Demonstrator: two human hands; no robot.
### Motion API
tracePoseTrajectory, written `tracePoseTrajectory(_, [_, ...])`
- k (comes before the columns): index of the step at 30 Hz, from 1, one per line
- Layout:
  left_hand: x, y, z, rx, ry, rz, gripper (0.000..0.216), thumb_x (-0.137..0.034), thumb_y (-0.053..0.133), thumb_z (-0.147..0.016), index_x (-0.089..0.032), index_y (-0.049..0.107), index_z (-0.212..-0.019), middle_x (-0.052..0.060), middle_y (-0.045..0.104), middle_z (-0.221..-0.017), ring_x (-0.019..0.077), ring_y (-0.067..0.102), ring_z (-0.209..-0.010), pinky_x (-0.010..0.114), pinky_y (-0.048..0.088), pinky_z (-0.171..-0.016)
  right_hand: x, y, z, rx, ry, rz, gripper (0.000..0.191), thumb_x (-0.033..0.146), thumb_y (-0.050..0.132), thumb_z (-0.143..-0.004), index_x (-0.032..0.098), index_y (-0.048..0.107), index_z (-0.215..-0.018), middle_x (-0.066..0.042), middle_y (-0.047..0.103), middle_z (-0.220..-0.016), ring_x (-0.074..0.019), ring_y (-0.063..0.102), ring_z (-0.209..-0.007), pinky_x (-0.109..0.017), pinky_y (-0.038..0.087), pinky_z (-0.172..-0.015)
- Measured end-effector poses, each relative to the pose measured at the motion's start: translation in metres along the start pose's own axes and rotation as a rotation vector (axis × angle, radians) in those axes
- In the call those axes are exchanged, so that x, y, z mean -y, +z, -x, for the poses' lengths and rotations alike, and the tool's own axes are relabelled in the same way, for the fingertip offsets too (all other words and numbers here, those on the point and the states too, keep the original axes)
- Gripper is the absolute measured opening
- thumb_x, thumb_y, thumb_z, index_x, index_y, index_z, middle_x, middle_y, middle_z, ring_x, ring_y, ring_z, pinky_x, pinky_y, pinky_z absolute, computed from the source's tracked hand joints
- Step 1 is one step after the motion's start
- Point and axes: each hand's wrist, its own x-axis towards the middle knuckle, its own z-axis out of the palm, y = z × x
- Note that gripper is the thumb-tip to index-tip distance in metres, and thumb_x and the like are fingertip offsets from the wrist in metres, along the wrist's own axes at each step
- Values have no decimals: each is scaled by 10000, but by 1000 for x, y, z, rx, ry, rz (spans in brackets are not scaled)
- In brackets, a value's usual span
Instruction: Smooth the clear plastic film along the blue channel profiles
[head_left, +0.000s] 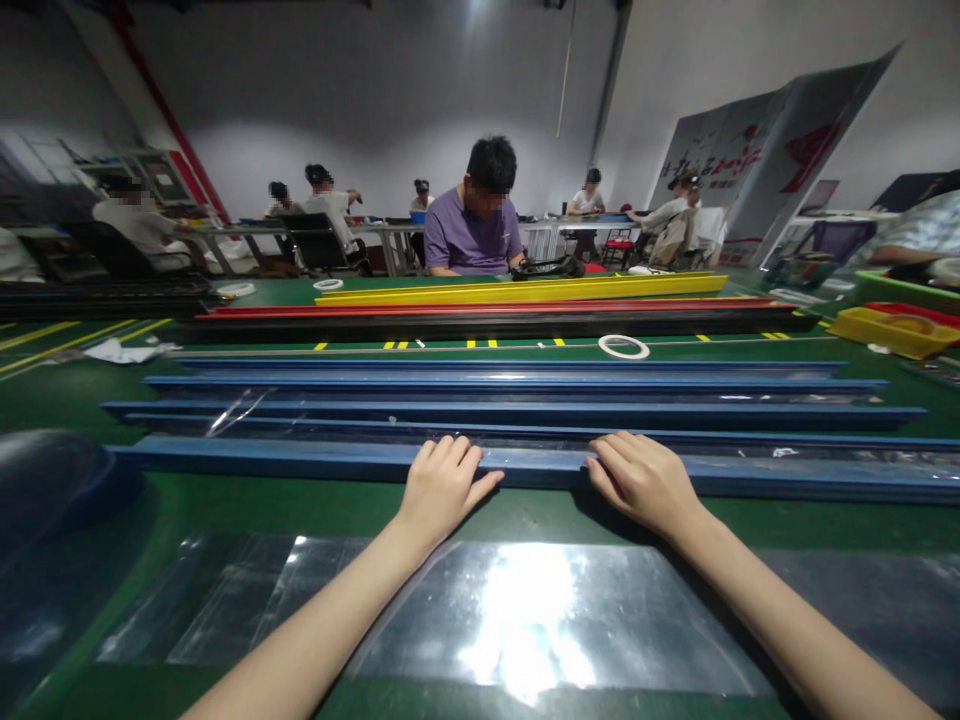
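Both my hands are on the nearest long blue plastic channel strip [300, 456], which runs crosswise in front of me. My left hand [441, 487] has its fingers over the strip's top, with the thumb stretched along the near side. About a forearm's width to the right, my right hand [643, 480] curls over the same strip, its thumb against the near face. The fingertips of both are partly hidden behind the edge. Under my forearms lies a clear plastic sheet [420, 620], shiny with reflected light.
Several more blue strips [675, 414] lie parallel beyond. Farther back are black-and-red strips [525, 320], yellow strips [525, 290] and a white tape roll [623, 347]. Curved clear film [45, 480] stands at left; a yellow tray [892, 330] sits at right. A person [472, 225] sits opposite.
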Motion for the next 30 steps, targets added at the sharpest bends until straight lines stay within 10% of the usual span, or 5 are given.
tracePoseTrajectory(30, [-1,0,0,-59,-42,44,297,-418,428,-804,-155,564,-783,49,558,-715,171,485,-690,291,328,-618,15,16,-30,149,113,-6,405,256,318,-845,167,583,-553,-28,596,-517,-115,524,-467,-264,203,-463])
